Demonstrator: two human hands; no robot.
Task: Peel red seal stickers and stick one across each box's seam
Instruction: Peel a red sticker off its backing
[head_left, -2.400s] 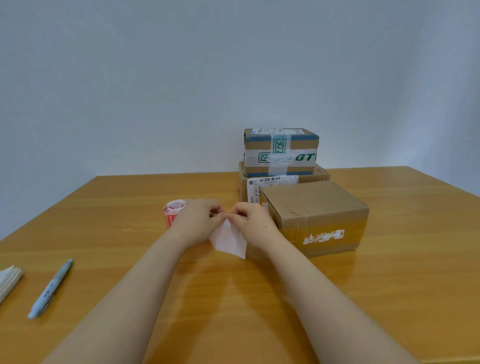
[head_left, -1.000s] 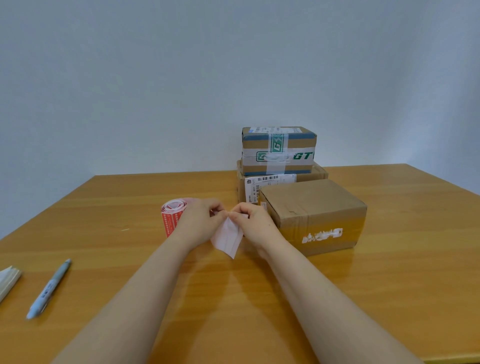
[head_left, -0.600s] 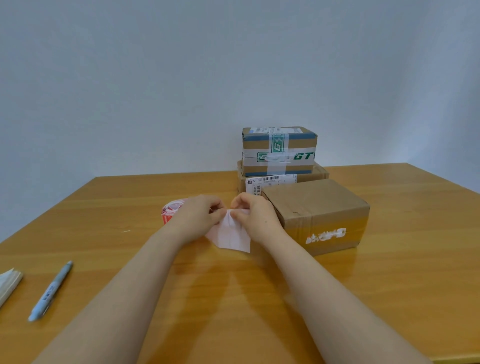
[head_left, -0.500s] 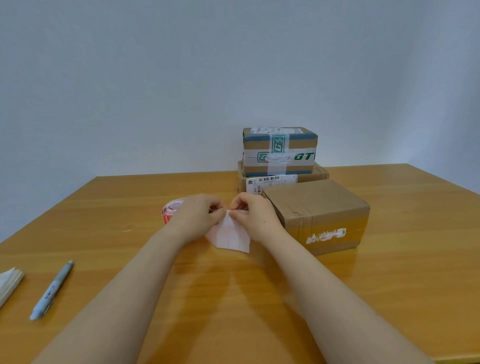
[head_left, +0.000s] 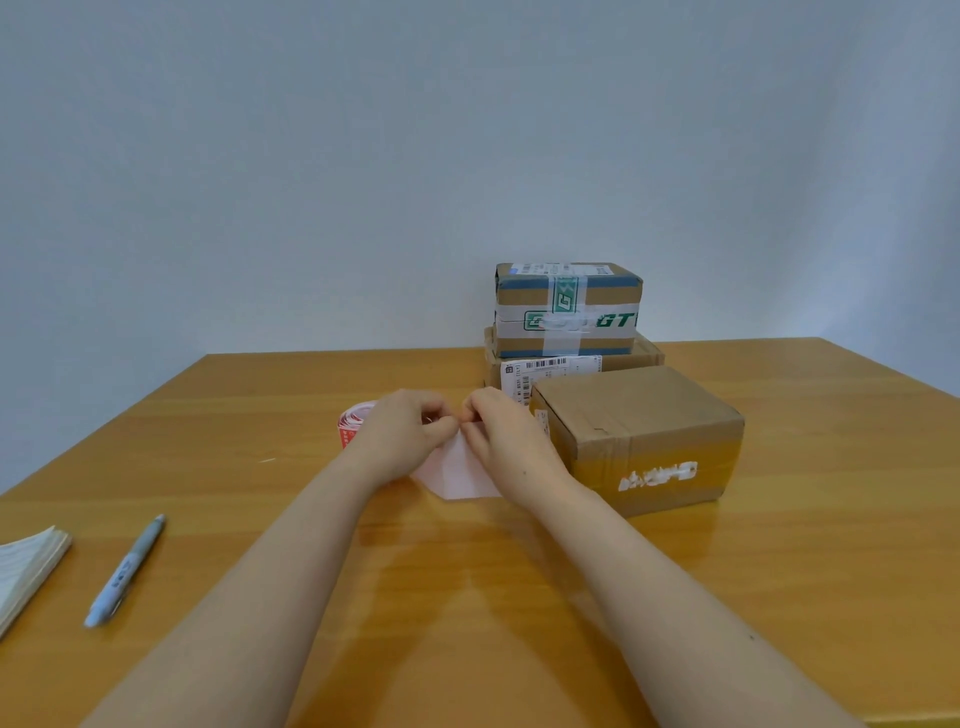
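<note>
While both forearms reach in from six o'clock across the wooden table (head_left: 467, 613), the left hand (head_left: 400, 439) and right hand (head_left: 506, 441) meet near its middle. Their fingertips are curled together, pinching the top edge of a pale pinkish sheet (head_left: 460, 475). The sheet hangs down from that pinch toward the person, blank side facing the camera. Its far side is hidden, and whether its lower corner touches the tabletop cannot be told.

Taking the hands as the centre of the dial, the roll of red stickers (head_left: 350, 426) stands on the table at ten o'clock, just behind the left hand and partly covered by it. At three o'clock, just beside the right hand, sits a plain brown box (head_left: 639, 431) with brown tape and a torn white label on its near side. At one o'clock, behind it, a flat box with a barcode label (head_left: 545, 371) carries a smaller box wrapped in green-printed tape (head_left: 566, 306).

Well apart at eight o'clock lies a pen (head_left: 124, 571) — and beyond it, at the frame's left edge, a stack of paper (head_left: 26, 569).
</note>
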